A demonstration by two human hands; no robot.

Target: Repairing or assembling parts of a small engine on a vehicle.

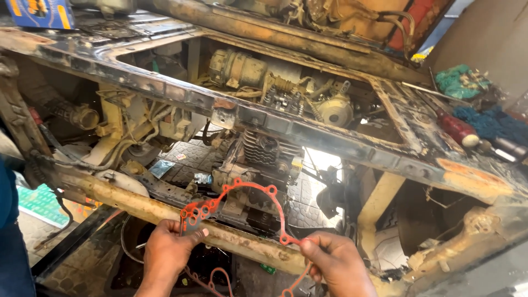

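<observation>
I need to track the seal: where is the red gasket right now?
In the head view, low centre: the red gasket is held between the left hand and right hand, before the engine.

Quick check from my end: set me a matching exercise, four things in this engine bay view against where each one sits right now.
Things:
1. red gasket
2. red-handled screwdriver
3. green cloth
4. blue box

Places:
A. top left corner of the view
B. lying on the frame at right, beside a dark blue cloth
C. far right, above the dark blue cloth
D. held between the left hand and right hand, in front of the engine

Pairs: 1-D, 2-B, 3-C, 4-A
</observation>
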